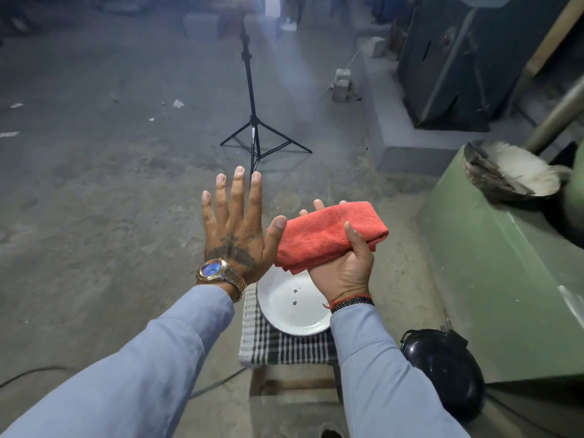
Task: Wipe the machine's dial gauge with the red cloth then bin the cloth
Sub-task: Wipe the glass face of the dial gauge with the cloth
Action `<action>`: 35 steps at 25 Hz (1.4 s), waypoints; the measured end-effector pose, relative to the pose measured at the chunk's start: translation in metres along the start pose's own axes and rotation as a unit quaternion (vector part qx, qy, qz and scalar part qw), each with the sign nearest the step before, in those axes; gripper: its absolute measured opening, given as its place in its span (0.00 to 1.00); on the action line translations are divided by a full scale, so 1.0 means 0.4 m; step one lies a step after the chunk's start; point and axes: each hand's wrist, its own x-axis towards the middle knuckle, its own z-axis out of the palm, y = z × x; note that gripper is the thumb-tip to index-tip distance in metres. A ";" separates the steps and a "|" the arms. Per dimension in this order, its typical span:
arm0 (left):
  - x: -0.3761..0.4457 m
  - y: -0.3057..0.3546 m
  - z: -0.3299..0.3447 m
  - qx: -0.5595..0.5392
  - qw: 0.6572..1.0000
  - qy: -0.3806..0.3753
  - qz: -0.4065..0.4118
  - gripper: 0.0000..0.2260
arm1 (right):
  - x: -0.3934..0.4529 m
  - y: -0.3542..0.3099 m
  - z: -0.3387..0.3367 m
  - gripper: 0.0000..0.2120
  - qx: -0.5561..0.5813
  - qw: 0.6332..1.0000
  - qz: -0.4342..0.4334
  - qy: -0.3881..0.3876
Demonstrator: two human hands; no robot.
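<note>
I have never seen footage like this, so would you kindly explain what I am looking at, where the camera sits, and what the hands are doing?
This is one picture from a camera worn on a person's head, looking forward and down at their own two hands. The right hand holds a folded red cloth in its grip. The left hand is open and empty, fingers spread, with a wristwatch on the wrist. Below the hands a white plate lies on a checked cloth. A green machine stands at the right, and a black tripod stands on the concrete floor ahead. No dial gauge or bin is visible.
</note>
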 end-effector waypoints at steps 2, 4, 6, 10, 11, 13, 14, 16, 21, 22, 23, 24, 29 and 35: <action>0.038 0.012 -0.058 -0.002 1.000 0.017 0.018 0.38 | -0.031 -0.047 0.050 0.47 -0.006 0.999 -0.028 -0.023; 0.086 0.045 -0.116 -0.003 0.998 0.036 0.042 0.37 | -0.062 -0.100 0.093 0.47 -0.005 0.998 -0.055 -0.035; 0.128 0.111 -0.178 -0.015 0.996 0.052 0.069 0.37 | -0.103 -0.169 0.135 0.47 -0.006 0.995 -0.079 -0.055; 0.177 0.301 -0.306 -0.052 0.987 0.078 0.132 0.37 | -0.221 -0.334 0.196 0.51 -0.015 0.985 -0.147 -0.089; 0.183 0.345 -0.331 -0.054 0.985 0.077 0.141 0.37 | -0.251 -0.367 0.198 0.53 -0.018 0.983 -0.158 -0.094; 0.176 0.453 -0.387 -0.067 0.980 0.078 0.169 0.37 | -0.333 -0.447 0.188 0.55 -0.024 0.974 -0.200 -0.102; 0.164 0.502 -0.408 -0.076 0.977 0.078 0.183 0.37 | -0.376 -0.481 0.182 0.56 -0.024 0.971 -0.216 -0.100; 0.121 0.613 -0.453 -0.096 0.967 0.080 0.221 0.38 | -0.476 -0.558 0.167 0.55 -0.027 0.963 -0.250 -0.095; -0.027 0.898 -0.567 -0.145 0.938 0.083 0.304 0.39 | -0.757 -0.768 0.168 0.40 -0.051 0.936 -0.345 -0.050; -0.061 0.957 -0.599 -0.155 0.928 0.093 0.326 0.39 | -0.827 -0.815 0.172 0.40 -0.053 0.926 -0.371 -0.037; -0.089 1.011 -0.631 -0.167 0.918 0.103 0.344 0.39 | -0.893 -0.860 0.180 0.41 -0.058 0.916 -0.396 -0.026; -0.111 1.053 -0.659 -0.177 0.912 0.112 0.354 0.39 | -0.947 -0.895 0.189 0.44 -0.063 0.907 -0.416 -0.011; -0.224 1.303 -0.813 -0.227 0.871 0.123 0.418 0.39 | -1.244 -1.080 0.221 0.45 -0.105 0.854 -0.496 0.113; -0.374 1.599 -0.940 -0.330 0.793 0.122 0.497 0.39 | -1.556 -1.262 0.259 0.20 -0.165 0.682 -0.626 0.340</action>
